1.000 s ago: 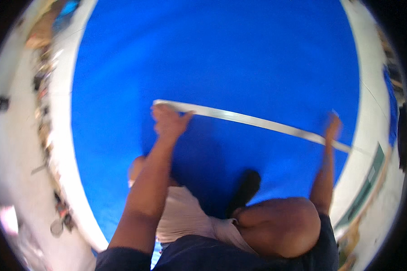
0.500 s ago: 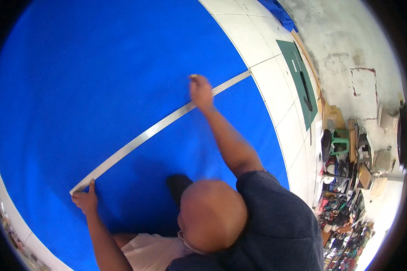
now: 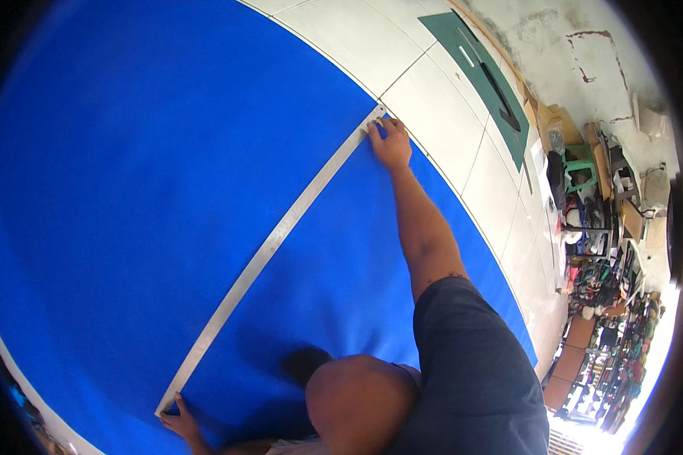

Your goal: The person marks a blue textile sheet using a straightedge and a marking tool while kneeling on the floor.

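A long metal ruler (image 3: 262, 258) lies slantwise across a wide sheet of blue material (image 3: 152, 167). My left hand (image 3: 182, 422) grips its near end at the lower left, thumb and fingers curled about the edge. At the far end, close to the sheet's right border, my right hand (image 3: 392, 144) has its bent fingers on the ruler, with the tip showing just past them. I cannot make out any small object in the right hand.
Pale floor tiles (image 3: 432, 98) run along the sheet's right side. On them lies a green mat (image 3: 478, 83) with a black angled tool (image 3: 501, 98). A green stool (image 3: 580, 167) and crowded shelves of goods (image 3: 603, 334) stand at the right, by a stained wall.
My right hand has moved from above the ruler's middle stretch to its far end. A small yellowish thing at its fingertips no longer shows. The ruler looks steeper as the view has shifted.
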The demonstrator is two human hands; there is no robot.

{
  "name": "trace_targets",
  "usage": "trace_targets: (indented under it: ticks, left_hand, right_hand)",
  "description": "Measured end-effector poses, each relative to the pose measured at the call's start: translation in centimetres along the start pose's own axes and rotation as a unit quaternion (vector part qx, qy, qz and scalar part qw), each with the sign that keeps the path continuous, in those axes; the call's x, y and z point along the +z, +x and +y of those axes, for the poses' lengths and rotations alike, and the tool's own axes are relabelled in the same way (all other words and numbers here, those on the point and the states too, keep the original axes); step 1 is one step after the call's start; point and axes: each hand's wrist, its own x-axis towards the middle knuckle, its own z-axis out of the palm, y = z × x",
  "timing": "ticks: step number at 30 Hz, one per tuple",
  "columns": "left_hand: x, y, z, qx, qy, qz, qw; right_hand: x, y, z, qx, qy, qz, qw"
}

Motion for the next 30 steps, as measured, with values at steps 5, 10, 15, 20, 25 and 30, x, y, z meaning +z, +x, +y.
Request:
trace_targets:
  ticks: [5,10,15,20,25,30]
  left_hand:
    - [-1.0,-0.5,1.5,-0.016,-0.019,-0.008,1.0]
    - [-1.7,-1.0,2.9,-0.043,0.054,-0.011,0.998]
    - [-1.0,0.2,1.0,-0.045,-0.023,-0.013,0.999]
    - [0.7,0.8,-0.3,-0.062,0.012,0.044,0.997]
    - [0.7,0.4,0.1,-0.067,0.018,0.033,0.997]
    - [0.6,-0.1,0.1,-0.047,0.028,0.05,0.997]
  right_hand:
    - [2.0,-0.9,0.4,-0.006,-0.003,0.069,0.998]
    - [1.7,-0.7,-0.5,0.006,0.013,0.055,0.998]
    - [1.4,-0.6,-0.6,0.006,0.021,0.062,0.998]
    - [1.6,-0.3,-0.8,0.006,0.016,0.062,0.998]
    - [1.5,-0.4,-0.5,0.018,0.005,0.046,0.999]
    - [1.0,-0.5,-1.6,0.025,0.002,0.031,0.999]
